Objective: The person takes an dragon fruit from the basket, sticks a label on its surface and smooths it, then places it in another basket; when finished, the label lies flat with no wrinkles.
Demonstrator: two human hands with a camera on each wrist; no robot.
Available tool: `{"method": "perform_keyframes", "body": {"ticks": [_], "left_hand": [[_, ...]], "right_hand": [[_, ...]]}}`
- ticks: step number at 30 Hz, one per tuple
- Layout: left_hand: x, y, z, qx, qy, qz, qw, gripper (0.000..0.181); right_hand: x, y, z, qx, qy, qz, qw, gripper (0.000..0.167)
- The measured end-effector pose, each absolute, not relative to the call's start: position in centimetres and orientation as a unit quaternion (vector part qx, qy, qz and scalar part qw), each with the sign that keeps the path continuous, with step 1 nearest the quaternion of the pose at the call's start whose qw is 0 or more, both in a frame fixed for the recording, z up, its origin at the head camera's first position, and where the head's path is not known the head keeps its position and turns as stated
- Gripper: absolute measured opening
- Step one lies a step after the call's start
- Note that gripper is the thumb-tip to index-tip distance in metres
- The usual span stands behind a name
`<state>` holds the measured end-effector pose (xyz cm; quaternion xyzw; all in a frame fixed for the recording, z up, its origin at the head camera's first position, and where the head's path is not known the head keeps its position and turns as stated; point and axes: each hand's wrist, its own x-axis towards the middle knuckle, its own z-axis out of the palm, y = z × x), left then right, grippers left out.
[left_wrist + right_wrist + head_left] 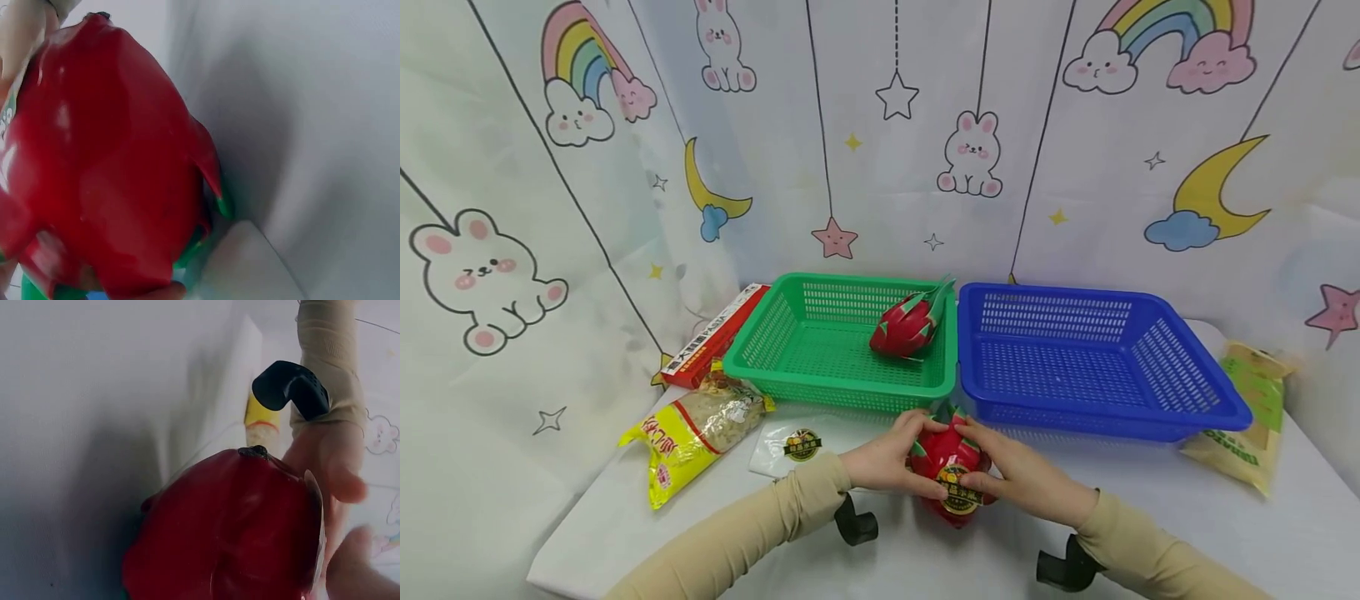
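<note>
A red dragon fruit [946, 450] with green-tipped scales rests on the white table, a round black-and-gold label on its upper side. My left hand [895, 457] grips it from the left, thumb at the label's edge. From the right, my right hand [1026, 475] holds the same fruit, its thumb also by the label. In the left wrist view the red fruit [112, 156] fills the left side. The right wrist view shows the fruit [225, 531] low in the middle, with the left hand [328, 456] beside it.
Behind stand a green basket [842, 390] holding another dragon fruit [906, 325] and a blue basket [1105, 417]. At left lie a red box [715, 337], a yellow bag [700, 429] and a clear bag with a round label [803, 445]. A beige-green bag [1247, 417] lies at right.
</note>
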<state>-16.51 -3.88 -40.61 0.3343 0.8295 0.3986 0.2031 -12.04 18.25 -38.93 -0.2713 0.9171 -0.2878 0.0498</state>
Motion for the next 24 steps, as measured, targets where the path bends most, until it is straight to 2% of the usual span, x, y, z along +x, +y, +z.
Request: {"method": "perform_keyframes", "body": {"ticks": [3,6,13,24], "left_hand": [[-16.32,-3.62,-40.52,0.317,0.836,0.403,0.195,0.069],[-16.15,-3.31,-40.52,0.306,0.838,0.411,0.185,0.068],[-15.80,-2.94,-40.63,0.292,0.834,0.433,0.178,0.075],[-15.57,-3.12,-40.96,0.307,0.830,0.433,0.173,0.079]], "right_hand": [[-11.88,18.10,-38.89,-0.266,0.920,-0.281,0.067,0.081],[-11.71,17.85,-38.92,-0.262,0.922,-0.278,0.061,0.086],[-11.48,17.67,-39.02,-0.271,0.926,-0.263,0.023,0.084],[-11.70,18.12,-38.79,-0.277,0.917,-0.284,0.041,0.082]]}}
